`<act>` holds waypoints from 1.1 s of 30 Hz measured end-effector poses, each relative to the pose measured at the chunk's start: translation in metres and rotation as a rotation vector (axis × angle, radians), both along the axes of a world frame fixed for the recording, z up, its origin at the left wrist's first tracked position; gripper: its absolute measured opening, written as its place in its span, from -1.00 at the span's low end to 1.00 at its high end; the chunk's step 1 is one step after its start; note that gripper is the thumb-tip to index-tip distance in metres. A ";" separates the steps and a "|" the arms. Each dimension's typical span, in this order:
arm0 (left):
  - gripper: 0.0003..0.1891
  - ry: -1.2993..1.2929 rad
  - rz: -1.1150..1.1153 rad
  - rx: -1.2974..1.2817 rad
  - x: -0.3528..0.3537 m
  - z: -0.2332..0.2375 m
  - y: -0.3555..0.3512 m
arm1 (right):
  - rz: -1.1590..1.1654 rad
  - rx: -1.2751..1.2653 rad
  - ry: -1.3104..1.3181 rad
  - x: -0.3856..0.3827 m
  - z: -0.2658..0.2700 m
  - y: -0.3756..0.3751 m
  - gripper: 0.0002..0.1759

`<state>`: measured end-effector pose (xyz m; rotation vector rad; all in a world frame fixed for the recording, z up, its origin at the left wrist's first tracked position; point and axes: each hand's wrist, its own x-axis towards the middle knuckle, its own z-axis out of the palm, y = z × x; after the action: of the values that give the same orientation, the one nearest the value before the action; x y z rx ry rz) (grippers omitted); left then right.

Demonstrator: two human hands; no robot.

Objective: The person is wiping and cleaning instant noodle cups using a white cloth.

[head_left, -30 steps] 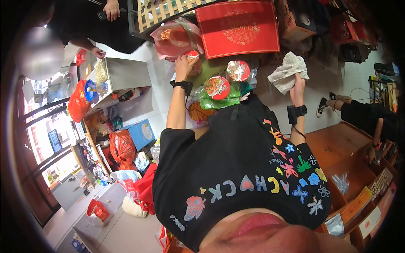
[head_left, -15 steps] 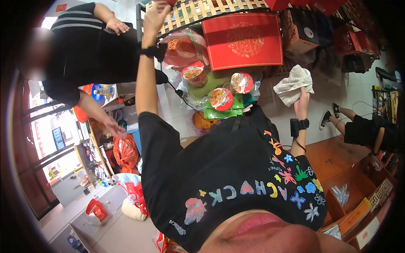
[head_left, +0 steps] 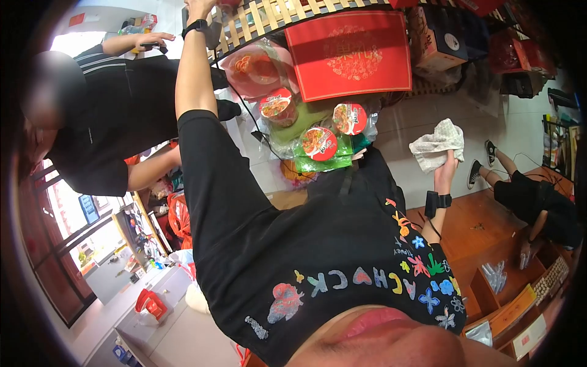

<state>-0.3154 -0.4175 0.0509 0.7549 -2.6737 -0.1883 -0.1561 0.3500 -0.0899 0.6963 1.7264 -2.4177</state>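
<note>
At the top edge of the head view, my left hand (head_left: 199,7) reaches out beside the wooden slatted rack (head_left: 269,15); its fingers are cut off by the frame. On the right, my right hand (head_left: 446,171) is closed around a crumpled whitish cloth (head_left: 437,147), holding it up above the tiled floor. A large red gift box (head_left: 348,58) with gold print lies ahead of me. Closer in are three instant noodle cups with red lids: one left (head_left: 278,105), one middle (head_left: 319,144) and one right (head_left: 350,118), among clear and green plastic wrapping.
A person in black (head_left: 122,116) stands at the left, one hand (head_left: 158,40) near a dark small object. Another person (head_left: 532,202) is at the right by a wooden counter (head_left: 471,226). Cartons (head_left: 437,40) stand at upper right. A black cable (head_left: 241,101) runs beside the cups.
My left hand has moved up and left, mostly out of the frame. My right hand, with the cloth, has shifted slightly right and down. The person at left has moved their arms.
</note>
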 end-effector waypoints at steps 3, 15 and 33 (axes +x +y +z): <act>-0.01 0.007 0.035 0.010 -0.012 -0.016 -0.003 | 0.007 0.014 0.001 -0.001 0.007 -0.001 -0.60; 0.18 0.110 0.172 0.076 -0.046 -0.050 -0.020 | -0.059 0.010 -0.029 0.004 0.011 0.011 -0.58; -0.08 0.390 -0.345 0.307 0.188 0.082 0.156 | 0.189 -0.080 0.253 -0.007 0.018 -0.031 -0.48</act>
<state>-0.1269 -0.2610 0.1324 0.2877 -2.3984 -0.7645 -0.1631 0.3188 -0.0715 0.2127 1.6778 -2.5110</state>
